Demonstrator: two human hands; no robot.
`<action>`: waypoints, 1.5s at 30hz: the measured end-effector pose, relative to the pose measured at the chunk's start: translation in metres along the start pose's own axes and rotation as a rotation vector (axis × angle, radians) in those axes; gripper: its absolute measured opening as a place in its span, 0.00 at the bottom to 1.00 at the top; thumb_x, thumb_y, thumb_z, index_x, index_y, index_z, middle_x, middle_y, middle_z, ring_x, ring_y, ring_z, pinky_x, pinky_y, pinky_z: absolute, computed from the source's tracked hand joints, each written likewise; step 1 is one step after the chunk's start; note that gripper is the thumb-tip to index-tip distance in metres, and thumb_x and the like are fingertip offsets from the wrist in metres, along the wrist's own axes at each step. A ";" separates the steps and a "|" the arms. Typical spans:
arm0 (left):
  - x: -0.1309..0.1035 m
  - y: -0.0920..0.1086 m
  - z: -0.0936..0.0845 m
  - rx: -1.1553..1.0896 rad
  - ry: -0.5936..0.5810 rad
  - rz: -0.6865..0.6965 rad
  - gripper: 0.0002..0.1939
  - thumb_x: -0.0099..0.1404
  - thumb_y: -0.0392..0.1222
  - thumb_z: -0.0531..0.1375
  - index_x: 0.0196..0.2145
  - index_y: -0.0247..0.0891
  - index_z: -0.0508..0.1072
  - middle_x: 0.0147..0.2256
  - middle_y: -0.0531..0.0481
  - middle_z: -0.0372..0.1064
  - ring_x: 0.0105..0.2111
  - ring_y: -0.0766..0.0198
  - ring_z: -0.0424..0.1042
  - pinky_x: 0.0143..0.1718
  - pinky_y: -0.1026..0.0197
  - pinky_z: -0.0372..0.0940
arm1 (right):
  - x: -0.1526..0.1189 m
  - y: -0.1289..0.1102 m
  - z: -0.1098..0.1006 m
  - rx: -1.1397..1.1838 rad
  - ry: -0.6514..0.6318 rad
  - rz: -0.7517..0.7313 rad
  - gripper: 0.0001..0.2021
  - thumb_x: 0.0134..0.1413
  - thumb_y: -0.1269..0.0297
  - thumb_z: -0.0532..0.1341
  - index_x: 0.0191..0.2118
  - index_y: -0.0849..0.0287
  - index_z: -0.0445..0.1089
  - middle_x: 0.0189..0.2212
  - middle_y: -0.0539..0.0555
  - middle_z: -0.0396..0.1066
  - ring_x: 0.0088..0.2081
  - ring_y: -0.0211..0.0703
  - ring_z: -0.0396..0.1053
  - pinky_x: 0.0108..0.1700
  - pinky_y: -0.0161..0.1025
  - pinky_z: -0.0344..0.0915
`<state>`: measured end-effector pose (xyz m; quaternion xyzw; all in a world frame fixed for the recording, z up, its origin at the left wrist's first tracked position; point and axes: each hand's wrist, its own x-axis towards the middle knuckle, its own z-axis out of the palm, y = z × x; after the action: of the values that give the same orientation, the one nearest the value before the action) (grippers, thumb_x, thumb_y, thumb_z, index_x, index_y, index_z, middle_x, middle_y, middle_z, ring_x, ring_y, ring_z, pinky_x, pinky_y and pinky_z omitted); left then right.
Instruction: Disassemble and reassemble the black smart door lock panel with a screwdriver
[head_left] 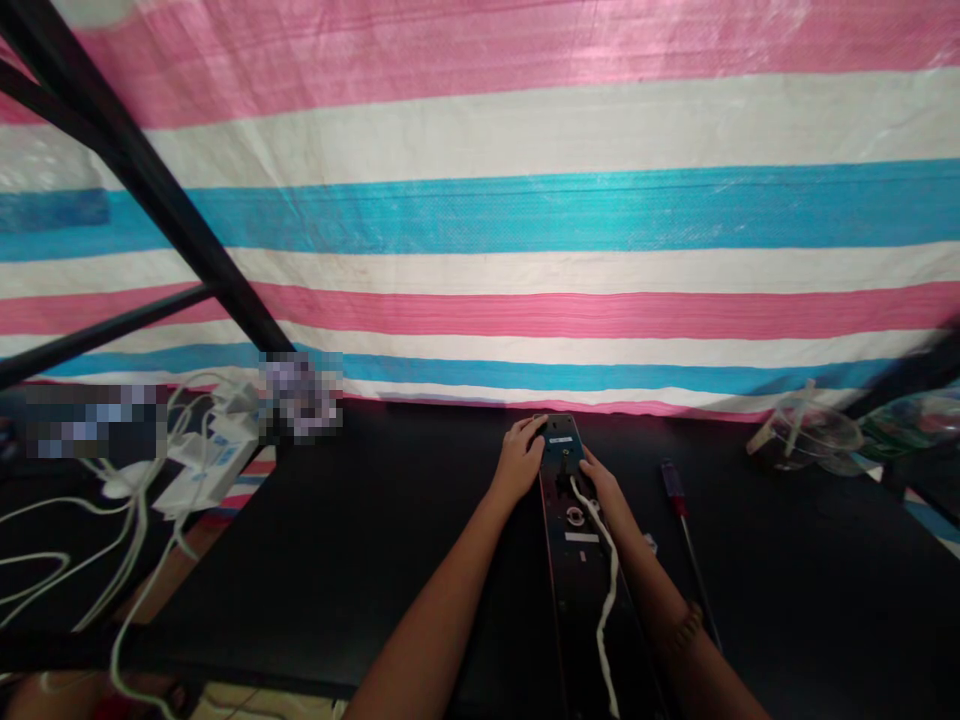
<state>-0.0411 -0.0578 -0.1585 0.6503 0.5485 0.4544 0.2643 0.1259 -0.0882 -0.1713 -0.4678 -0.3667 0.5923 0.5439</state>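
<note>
A long, narrow black device [581,570] lies lengthwise on the black table [360,540], running away from me. A white cable [609,580] trails along its top. My left hand [519,458] rests on the left side of its far end. My right hand [604,490] grips the right side of the same end, fingers curled over the edge near where the cable enters. A small white label sits on the far end between my hands.
A screwdriver [681,510] with a dark red handle lies to the right of the device. A clear plastic cup [802,435] lies at the far right. White chargers and cables [187,460] pile at the left. A striped tarp [525,200] hangs behind; black frame bars [150,190] cross the left.
</note>
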 end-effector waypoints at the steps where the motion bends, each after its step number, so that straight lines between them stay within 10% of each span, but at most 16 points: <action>1: 0.000 0.000 0.000 -0.002 0.000 0.005 0.23 0.67 0.35 0.53 0.57 0.41 0.73 0.57 0.42 0.70 0.58 0.56 0.67 0.63 0.49 0.59 | 0.000 0.000 0.000 0.005 0.007 0.008 0.30 0.37 0.48 0.71 0.49 0.56 0.79 0.49 0.55 0.79 0.57 0.64 0.70 0.62 0.56 0.62; 45: -0.006 0.026 -0.017 0.123 0.101 0.097 0.18 0.70 0.39 0.55 0.54 0.42 0.76 0.55 0.43 0.70 0.57 0.55 0.67 0.63 0.48 0.60 | -0.017 -0.011 0.004 0.041 0.004 -0.080 0.29 0.39 0.49 0.73 0.50 0.55 0.79 0.54 0.55 0.75 0.63 0.63 0.63 0.68 0.58 0.51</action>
<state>-0.0434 -0.0730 -0.1304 0.6672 0.5561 0.4643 0.1733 0.1244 -0.1035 -0.1572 -0.4425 -0.3718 0.5765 0.5775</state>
